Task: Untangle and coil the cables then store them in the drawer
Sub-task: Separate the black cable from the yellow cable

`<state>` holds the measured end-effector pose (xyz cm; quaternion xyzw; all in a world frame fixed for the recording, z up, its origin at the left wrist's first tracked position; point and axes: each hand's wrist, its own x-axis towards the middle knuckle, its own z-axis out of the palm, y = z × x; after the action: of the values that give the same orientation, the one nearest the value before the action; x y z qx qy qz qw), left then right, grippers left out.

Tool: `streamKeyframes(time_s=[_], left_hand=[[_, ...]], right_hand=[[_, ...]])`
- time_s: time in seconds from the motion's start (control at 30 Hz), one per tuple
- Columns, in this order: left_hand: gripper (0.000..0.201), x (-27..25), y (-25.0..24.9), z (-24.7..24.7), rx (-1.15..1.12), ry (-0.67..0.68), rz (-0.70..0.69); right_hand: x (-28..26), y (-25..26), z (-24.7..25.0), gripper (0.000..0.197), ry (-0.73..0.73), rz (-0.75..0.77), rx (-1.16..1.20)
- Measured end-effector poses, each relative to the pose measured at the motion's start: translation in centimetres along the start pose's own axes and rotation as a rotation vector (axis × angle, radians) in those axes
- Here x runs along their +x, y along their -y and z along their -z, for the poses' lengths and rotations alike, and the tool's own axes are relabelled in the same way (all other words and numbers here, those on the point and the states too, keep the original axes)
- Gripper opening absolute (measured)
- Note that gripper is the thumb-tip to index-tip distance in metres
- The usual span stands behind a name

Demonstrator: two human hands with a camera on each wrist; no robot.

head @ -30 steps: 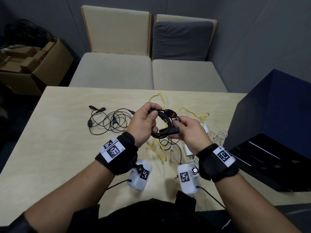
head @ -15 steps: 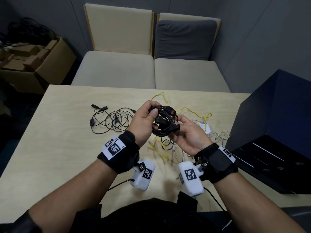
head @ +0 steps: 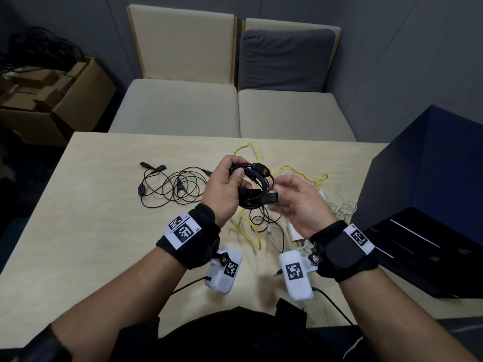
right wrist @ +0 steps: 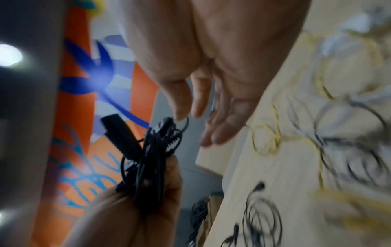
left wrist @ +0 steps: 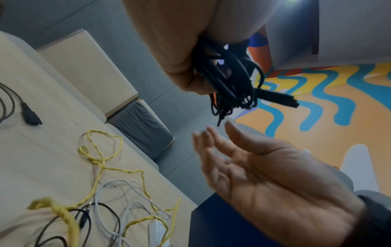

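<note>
The coiled black cable (head: 254, 188) sat at the centre of the head view, held above the surface (head: 78, 244), one bundle with a black plug sticking out toward the right and a black-and-red piece at its top. The left hand (head: 224, 190) grasped it, fingers and thumb curled round the loops. The right hand (head: 298, 202) was just right of the bundle with its palm up and fingers loosely spread, released from the cable; in the left wrist view its fingertips (left wrist: 203, 135) lay just below the hanging loops, apart from them. Half a second before, that hand had been cupped against the bundle's plug end, so it had since let go and drawn slightly away.

Below the hands lay a loose tangle: one yellow cable (head: 300, 171) running from the upper centre down under the hands, one thin black cable (head: 264, 220), and white cables (head: 342, 209) with a white adapter (head: 294, 232), whose count I could not tell. To the left of centre lay one more thin black cable (head: 172, 188), loosely looped and unchanged. One open dark drawer (head: 418, 246) stood at the right edge.

Two beige chairs (head: 183, 74) stood at the top, one carrying a grey cushion (head: 286, 60); one cardboard box (head: 65, 100) sat at the upper left.
</note>
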<state>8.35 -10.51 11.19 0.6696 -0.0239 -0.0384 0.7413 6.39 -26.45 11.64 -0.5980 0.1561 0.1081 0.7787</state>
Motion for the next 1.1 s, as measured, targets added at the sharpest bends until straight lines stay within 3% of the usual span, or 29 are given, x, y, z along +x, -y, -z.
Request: streamKeyframes(time_s=[0.1,0.2,0.3,0.43,0.5,0.6,0.83,0.9,1.03,1.1], left_hand=[[0.026,0.2,0.3,0.1,0.058,-0.018,-0.007],[0.023,0.3,0.5,-0.1,0.101,-0.033,-0.011],[0.023,0.4,0.7,-0.4,0.162,-0.035,-0.024],[0.023,0.3,0.7,-0.7,0.211,-0.032,-0.039],[0.023,0.2,0.9,-0.5,0.22,-0.04,-0.034],[0.02,0.2,1.2,-0.1,0.205,-0.065,-0.005],[0.015,0.8,0.4,-0.3,0.068,-0.177,-0.014],[0.014,0.7,0.2,-0.4,0.005,-0.19,0.02],[0.016,0.6,-0.1,-0.1,-0.018,-0.177,0.031],[0.021,0.7,0.0,0.2,-0.025,-0.156,0.041]], right_hand=[[-0.4,1.9,0.3,0.016,-0.112,0.353,-0.385],[-1.7,3.4,-1.3,0.012,0.047,0.588,-0.811],[-2.0,3.0,-2.9,0.033,0.171,0.539,-1.321],[-1.7,1.9,-4.2,0.038,0.128,0.488,-1.565],[-1.5,1.5,-4.6,0.034,0.161,0.539,-1.567],[-1.7,1.2,-4.5,0.022,0.183,0.65,-1.383],[-2.6,-0.4,-4.0,0.016,0.02,0.927,-1.101],[-2.7,-0.6,-3.8,0.016,0.03,0.892,-1.073],[-3.0,-0.1,-3.0,0.027,0.153,0.569,-0.933],[-2.8,0.6,-2.3,0.025,0.136,0.56,-0.81]])
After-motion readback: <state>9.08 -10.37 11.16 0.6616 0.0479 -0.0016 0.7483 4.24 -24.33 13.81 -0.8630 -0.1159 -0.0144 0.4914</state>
